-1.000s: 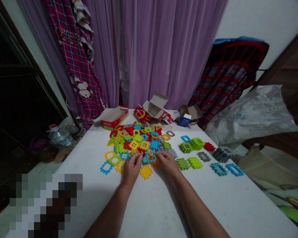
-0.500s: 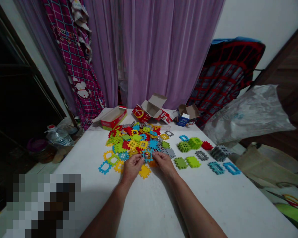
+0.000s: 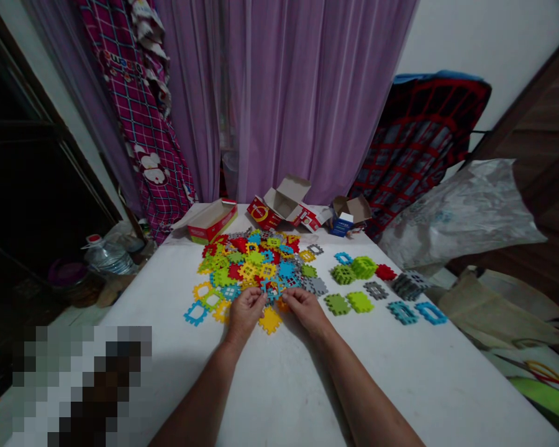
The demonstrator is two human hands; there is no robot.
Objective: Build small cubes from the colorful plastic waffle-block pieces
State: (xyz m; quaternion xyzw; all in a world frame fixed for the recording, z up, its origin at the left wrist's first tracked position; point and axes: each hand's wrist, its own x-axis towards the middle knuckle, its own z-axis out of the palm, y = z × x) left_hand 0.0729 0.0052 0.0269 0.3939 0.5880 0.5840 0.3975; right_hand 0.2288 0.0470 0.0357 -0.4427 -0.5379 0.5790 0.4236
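Note:
A heap of flat plastic interlocking tiles point(image 3: 251, 264) in red, yellow, blue, green and grey lies on the white table point(image 3: 279, 385). My left hand point(image 3: 245, 313) and my right hand point(image 3: 305, 308) are at the heap's near edge, both pinching a blue frame-shaped tile point(image 3: 274, 290) between them. A yellow tile point(image 3: 270, 320) lies just below the hands. To the right stand sorted groups: green stacks point(image 3: 354, 270), flat green tiles point(image 3: 349, 303), a red tile point(image 3: 384, 272), grey stacks point(image 3: 406, 284) and blue frames point(image 3: 417, 312).
Opened red cardboard boxes point(image 3: 279, 208) and a small blue box point(image 3: 347, 220) sit at the table's far edge before a purple curtain. A plastic bag point(image 3: 461, 214) lies off the right side. A water bottle point(image 3: 107, 257) stands left of the table.
Both hands have closed together on a blue frame tile and lifted it slightly off the heap's edge; a second ago they rested apart on the tiles.

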